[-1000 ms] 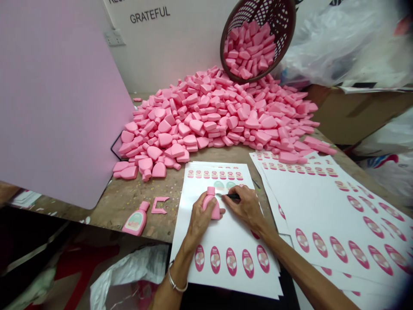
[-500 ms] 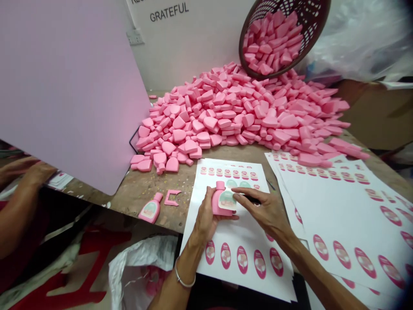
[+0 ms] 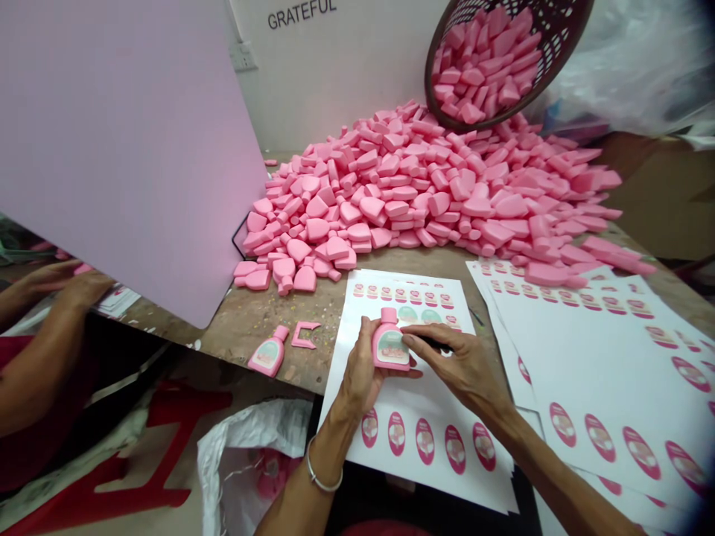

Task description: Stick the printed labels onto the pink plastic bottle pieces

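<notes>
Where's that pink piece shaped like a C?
In the head view, the pink C-shaped piece lies on the table, left of the label sheet, just right of a labelled bottle.

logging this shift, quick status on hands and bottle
Left hand holding pink bottle, label on its front. Right hand at label edge, dark tool in grip. Nothing seen blocking either hand.

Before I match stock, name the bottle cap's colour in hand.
Pink cap, clearest in the head view.
</notes>
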A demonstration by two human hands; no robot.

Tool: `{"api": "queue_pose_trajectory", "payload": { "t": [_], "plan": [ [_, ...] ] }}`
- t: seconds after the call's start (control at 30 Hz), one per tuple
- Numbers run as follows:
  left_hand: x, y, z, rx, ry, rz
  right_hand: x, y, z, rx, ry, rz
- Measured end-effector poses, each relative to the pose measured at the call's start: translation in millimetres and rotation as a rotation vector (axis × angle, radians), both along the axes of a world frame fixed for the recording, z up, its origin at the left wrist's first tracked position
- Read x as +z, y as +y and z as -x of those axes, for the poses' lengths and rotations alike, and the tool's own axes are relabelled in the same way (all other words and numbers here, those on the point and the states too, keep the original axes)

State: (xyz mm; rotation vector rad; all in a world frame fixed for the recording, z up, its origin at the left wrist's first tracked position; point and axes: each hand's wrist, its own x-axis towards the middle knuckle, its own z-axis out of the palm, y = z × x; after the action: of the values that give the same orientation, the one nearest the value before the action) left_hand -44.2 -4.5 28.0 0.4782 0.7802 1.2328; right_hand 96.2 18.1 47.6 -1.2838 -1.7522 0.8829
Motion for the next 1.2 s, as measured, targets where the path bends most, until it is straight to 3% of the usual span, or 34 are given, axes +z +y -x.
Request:
{"api": "queue_pose_trajectory", "payload": {
  "t": [0.3, 0.47, 0.63, 0.7, 0.8, 0.9, 0.97, 1.1, 1.2],
  "plan": [
    [5.5, -0.9, 2.3, -0.030, -0.023, -0.017, -1.1, -0.3, 0.0, 0.003, 0.005, -0.051],
    [7.0, -3.7, 5.5, -0.089, 0.022, -0.146, -4.8, 0.5, 0.2, 0.008, -0.033, -0.143],
    [4.0, -4.7, 7.9, -0.128, 0.032, -0.157, -4.0, 4.3, -7.8, 0.006, -0.360, -0.337],
    [4.8, -5.9, 8.2, -0.135, 0.031, -0.149, -3.9, 7.0, -13.1, -0.083, -0.484, -0.358],
    [10.1, -9.0, 6.4, -0.167, 0.044, -0.143, -4.0, 11.2, -14.1, -0.164, -0.401, -0.243],
    [17.0, -12.8, 3.3, -0.185, 0.081, -0.144, -3.9, 15.2, -6.0, -0.049, -0.148, 0.015],
    [19.8, -14.7, 3.4, -0.189, 0.093, -0.139, -4.3, 17.9, -2.1, -0.046, -0.054, 0.139],
    [19.0, -15.9, 6.1, -0.143, 0.066, -0.123, -8.0, 16.0, -5.5, -0.135, 0.044, 0.275],
    [16.1, -17.5, 1.2, -0.061, 0.128, -0.094, -13.1, 4.2, -7.0, -0.048, 0.104, 0.326]
  ]
}}
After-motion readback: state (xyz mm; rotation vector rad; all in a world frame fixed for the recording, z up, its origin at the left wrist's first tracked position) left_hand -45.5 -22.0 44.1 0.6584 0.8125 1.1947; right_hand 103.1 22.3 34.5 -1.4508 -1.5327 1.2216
